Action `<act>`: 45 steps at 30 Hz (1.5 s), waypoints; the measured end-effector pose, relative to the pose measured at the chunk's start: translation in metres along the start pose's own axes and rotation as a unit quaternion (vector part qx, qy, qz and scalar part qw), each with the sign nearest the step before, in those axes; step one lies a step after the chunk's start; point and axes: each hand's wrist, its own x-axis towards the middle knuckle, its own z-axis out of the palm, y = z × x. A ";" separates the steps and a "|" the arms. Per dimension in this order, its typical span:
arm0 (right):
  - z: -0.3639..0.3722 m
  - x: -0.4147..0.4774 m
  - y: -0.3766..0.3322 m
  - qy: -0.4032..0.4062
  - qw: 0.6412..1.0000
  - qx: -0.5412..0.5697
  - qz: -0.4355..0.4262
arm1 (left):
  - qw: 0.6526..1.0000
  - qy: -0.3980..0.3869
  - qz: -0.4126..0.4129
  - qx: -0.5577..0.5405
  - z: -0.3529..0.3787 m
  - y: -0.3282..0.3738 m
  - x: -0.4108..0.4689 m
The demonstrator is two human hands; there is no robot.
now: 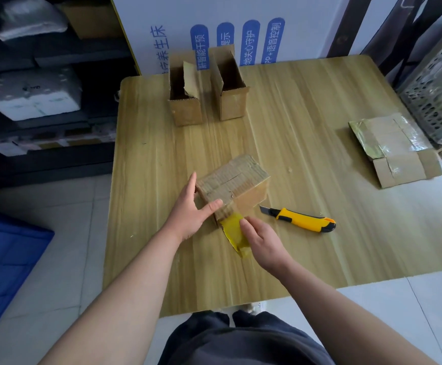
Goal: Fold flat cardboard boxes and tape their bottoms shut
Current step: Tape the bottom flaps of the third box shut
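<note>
Taping step. Box (234,177) lies closed-flaps-up, just left of the utility knife (301,218).

Left hand (190,214): fingers straight along the box's side away from the knife, thumb flat across the top, pressing; it grips nothing.

Right hand (260,241), nearer the person than the knife, pinches the yellow tape (234,230) running off the box's near end.

Advice: keep the strip taut, centre it on the seam, and smooth it down before cutting.

Both forearms are bare along all their visible length, and the left hand (188,214) and right hand (263,242) are bare as well. Below them — loose dark grey trousers (241,341), creased in soft folds at the thighs. Pale shoe toes (251,308) show just under the table's (320,259) near edge.
</note>
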 end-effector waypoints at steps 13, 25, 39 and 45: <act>-0.021 0.010 0.007 -0.077 0.996 0.015 -0.034 | 0.997 0.056 0.014 0.041 0.018 0.004 -0.018; -0.030 0.001 0.021 -0.074 0.992 -0.085 -0.062 | 0.994 0.039 -0.007 0.103 0.016 0.007 -0.028; -0.042 -0.010 0.007 -0.079 0.996 0.012 -0.049 | 0.962 0.231 -0.129 -0.074 0.052 0.022 -0.035; -0.040 -0.014 0.008 -0.078 0.996 0.022 -0.038 | 0.897 0.200 -0.229 -0.322 0.082 0.036 -0.040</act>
